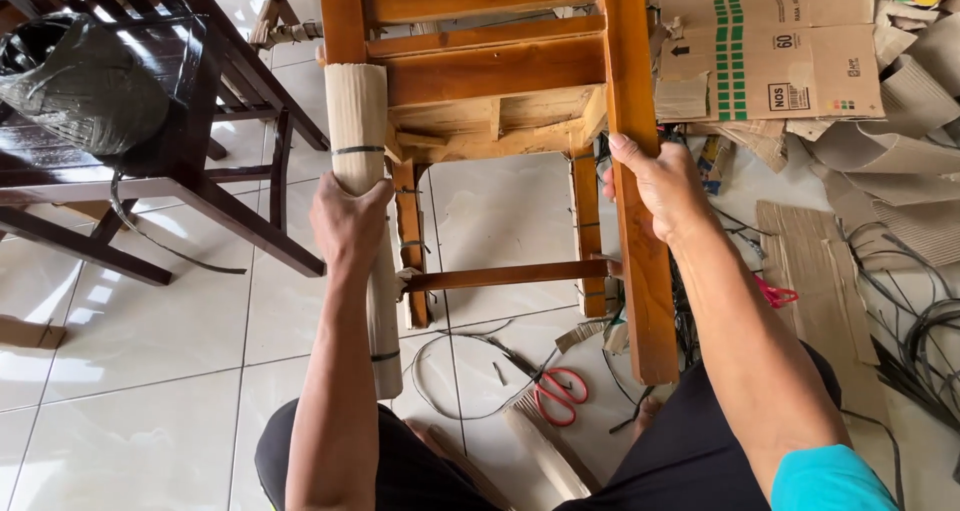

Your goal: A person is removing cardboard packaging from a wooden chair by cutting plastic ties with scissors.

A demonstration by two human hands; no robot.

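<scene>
A wooden chair (500,101) is tipped toward the person over glossy white tiles. Its corrugated-cardboard-wrapped leg (364,221), bound by black straps, is gripped closed by the left hand (347,221). The bare, square-edged leg (640,271) is clasped by the right hand (655,186). Red-handled scissors (560,391) lie between the legs, near cardboard scraps.

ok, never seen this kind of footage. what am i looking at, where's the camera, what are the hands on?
There is one picture, taken by a camera worn on a person's head, looking down at their own two bare hands. No machine is involved.

A light wooden chair lies tipped toward the person, legs pointing at them. The left hand grips a chair leg wrapped in corrugated cardboard held by dark straps. The right hand grips the bare leg.

On the white tiled floor lie red-handled scissors, loose black strapping and cardboard scraps. A dark wooden chair stands at left, with a black plastic bag on it.
</scene>
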